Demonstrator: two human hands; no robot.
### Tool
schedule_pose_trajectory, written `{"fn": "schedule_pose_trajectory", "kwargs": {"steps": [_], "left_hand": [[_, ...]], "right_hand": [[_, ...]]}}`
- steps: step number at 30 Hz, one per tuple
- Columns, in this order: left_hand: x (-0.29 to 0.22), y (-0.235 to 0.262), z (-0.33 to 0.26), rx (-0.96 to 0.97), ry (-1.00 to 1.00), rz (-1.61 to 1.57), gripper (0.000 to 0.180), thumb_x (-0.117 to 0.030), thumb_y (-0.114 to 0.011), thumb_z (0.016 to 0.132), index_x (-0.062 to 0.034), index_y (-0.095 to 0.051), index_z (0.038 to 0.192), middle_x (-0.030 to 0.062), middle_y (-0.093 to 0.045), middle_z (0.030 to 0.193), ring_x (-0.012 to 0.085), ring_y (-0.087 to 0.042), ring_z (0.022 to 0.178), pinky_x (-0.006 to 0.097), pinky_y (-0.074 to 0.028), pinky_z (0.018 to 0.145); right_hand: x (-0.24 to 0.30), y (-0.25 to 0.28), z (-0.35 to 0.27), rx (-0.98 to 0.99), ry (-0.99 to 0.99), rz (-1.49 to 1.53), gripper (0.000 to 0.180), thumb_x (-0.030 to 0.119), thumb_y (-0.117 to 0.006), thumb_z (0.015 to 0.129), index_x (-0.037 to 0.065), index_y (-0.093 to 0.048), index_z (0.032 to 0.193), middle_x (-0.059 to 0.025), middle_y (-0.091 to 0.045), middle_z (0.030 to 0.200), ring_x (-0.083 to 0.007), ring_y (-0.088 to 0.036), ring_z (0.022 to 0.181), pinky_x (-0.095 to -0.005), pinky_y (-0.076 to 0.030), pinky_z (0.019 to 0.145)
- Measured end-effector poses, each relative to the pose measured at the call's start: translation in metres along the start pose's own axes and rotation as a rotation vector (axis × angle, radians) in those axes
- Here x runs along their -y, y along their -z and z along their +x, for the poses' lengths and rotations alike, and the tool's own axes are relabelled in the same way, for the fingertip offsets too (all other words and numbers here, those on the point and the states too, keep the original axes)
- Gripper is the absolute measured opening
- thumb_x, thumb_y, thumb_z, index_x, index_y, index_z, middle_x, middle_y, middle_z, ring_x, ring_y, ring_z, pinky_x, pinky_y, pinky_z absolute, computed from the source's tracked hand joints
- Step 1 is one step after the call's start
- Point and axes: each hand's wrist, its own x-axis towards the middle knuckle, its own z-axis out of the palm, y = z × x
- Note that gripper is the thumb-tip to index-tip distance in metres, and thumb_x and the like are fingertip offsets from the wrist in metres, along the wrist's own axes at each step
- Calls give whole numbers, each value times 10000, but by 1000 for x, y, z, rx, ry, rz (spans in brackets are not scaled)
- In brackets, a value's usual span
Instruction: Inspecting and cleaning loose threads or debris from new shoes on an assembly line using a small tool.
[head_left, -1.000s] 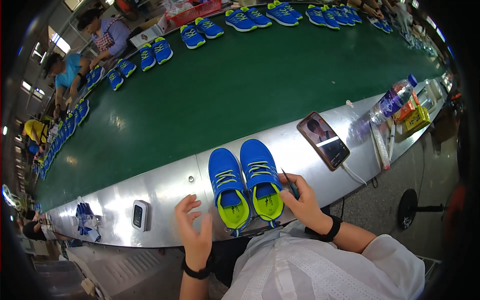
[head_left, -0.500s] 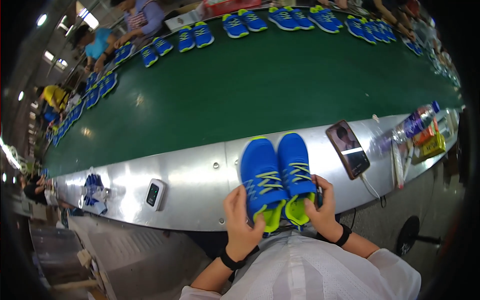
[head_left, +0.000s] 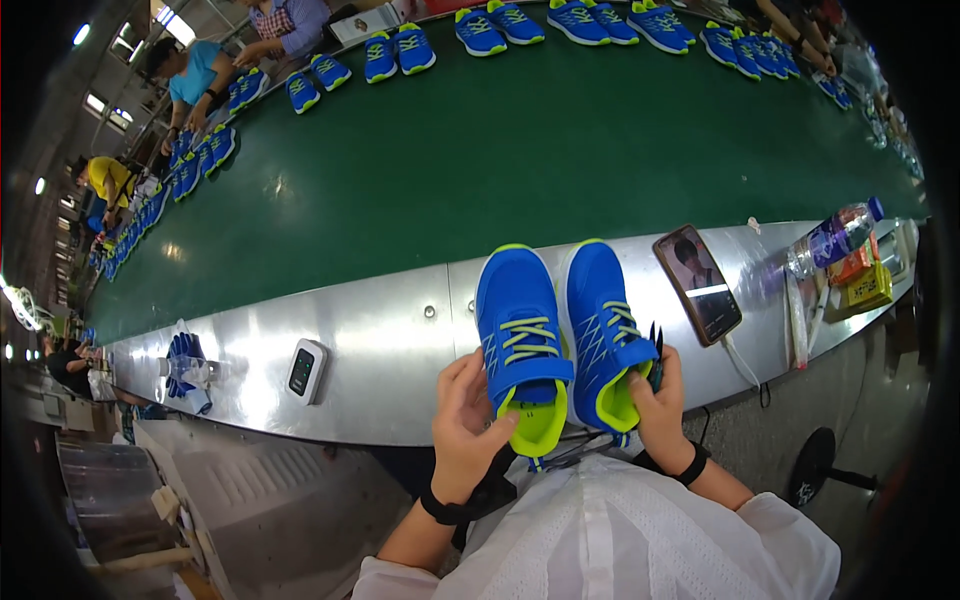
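A pair of blue sneakers with lime-green linings sits between my hands, toes pointing away from me. My left hand (head_left: pixel 465 430) grips the left sneaker (head_left: pixel 520 300) at its heel, the thumb by the collar and the fingers along the outer side. On the right sneaker (head_left: pixel 598 300), which leans slightly, my right hand (head_left: pixel 662 415) has its thumb at the shoe's opening. A dark, pointed tool (head_left: pixel 656 370) sticks up from between that hand's fingers; its kind is hard to make out. The sneakers' yellow-green laces and blue straps face up.
Beyond the metal ledge (head_left: pixel 390 325) runs a green conveyor belt (head_left: pixel 400 170) with several blue sneakers along its far edge, where people work. On the ledge lie a phone (head_left: pixel 698 283) with a cable, a white device (head_left: pixel 307 371), a plastic bottle (head_left: pixel 835 240) and a yellow box (head_left: pixel 866 288).
The two sneakers have moved slightly away from me and apart. The right one has tilted, showing more of its inner side, and the pointed tool by my right hand is plainer to see.
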Motion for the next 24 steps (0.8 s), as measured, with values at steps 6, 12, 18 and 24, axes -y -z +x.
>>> {"fn": "schedule_pose_trajectory", "kwargs": {"steps": [6, 12, 18, 24], "left_hand": [[1, -4, 7, 47, 104, -171, 784, 121, -690, 751, 39, -346, 1450, 82, -311, 1413, 267, -429, 1325, 384, -403, 1083], [1, -1, 5, 60, 95, -73, 740, 95, -604, 802, 45, -304, 1477, 91, -312, 1422, 273, -401, 1350, 389, -391, 1081], [9, 23, 9, 123, 164, 311, 622, -37, -622, 827, 30, -436, 1418, 172, -430, 1419, 331, -356, 1380, 424, -273, 1146], [-61, -27, 14, 295, -236, 924, 508, -166, -720, 756, 0, -602, 1221, 156, -617, 1153, 345, -551, 1121, 451, -408, 972]], "right_hand": [[10, 6, 4, -39, -178, 279, 337, 6, -528, 907, 17, -431, 1229, -75, -574, 1083, -111, -574, 966, -281, -496, 860], [21, -4, 6, 19, -104, 233, 399, 5, -575, 899, -14, -448, 1277, -107, -545, 1290, -142, -522, 1156, -298, -412, 1003], [14, 2, 13, 106, -50, 73, 467, 79, -558, 927, -31, -419, 1359, -162, -562, 1288, -207, -545, 1184, -317, -411, 1009], [3, 7, 18, 118, -41, 71, 431, 105, -550, 943, -26, -444, 1339, -167, -593, 1243, -210, -560, 1168, -326, -415, 1007]]}}
